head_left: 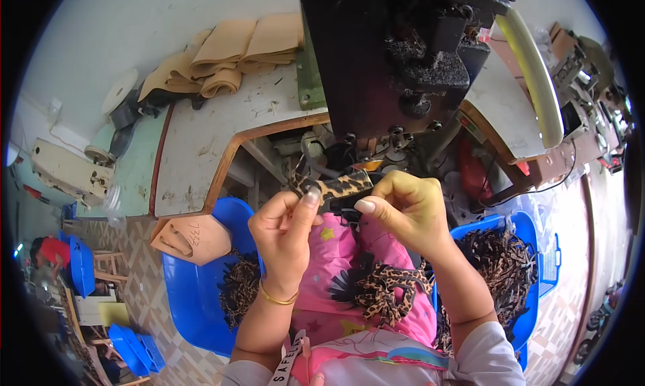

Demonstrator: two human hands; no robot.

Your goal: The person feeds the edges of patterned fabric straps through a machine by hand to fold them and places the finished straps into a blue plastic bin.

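Note:
A leopard-print strap with a dark underside is stretched in front of the black machine, above my lap. My left hand pinches its left part between thumb and fingers. My right hand is closed at its right end, the thumb against a dark edge below; the curled fingers partly hide the grip. On my pink, star-patterned lap rests a bunch of leopard-print straps with black strips fanned out beside it.
A black machine head hangs just beyond my hands. Blue tubs stand on both sides, left and right, holding leopard-print strips. A cardboard piece leans on the left tub. Tan sheets lie on the worktable. Someone in red is far left.

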